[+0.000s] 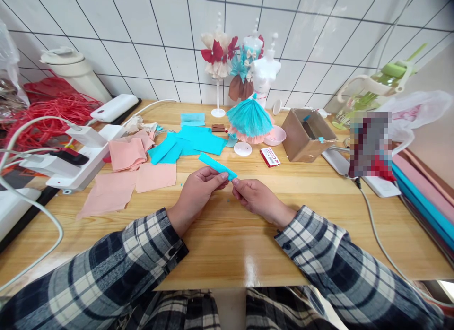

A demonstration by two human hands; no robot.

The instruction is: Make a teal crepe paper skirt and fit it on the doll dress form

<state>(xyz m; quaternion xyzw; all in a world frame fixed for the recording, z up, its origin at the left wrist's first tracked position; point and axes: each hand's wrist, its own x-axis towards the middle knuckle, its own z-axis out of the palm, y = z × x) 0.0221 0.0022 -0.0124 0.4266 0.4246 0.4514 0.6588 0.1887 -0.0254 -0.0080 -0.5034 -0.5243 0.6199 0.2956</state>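
Note:
A narrow folded strip of turquoise crepe paper is held over the front half of the table. My left hand pinches it along its lower edge, thumb on top. At the strip's right end, my right hand grips the tip between thumb and fingers. Just beyond lie turquoise crepe paper pieces, with pink crepe paper pieces to their left. A white dress form stands behind, a turquoise pleated paper skirt over pink ruffles at its base.
A cardboard box, a pink bowl and a small red-and-white packet stand right of centre. Left are a power strip with cables and red shredded paper. Two decorated dress forms stand near the tiled wall. A green-lidded bottle is at right.

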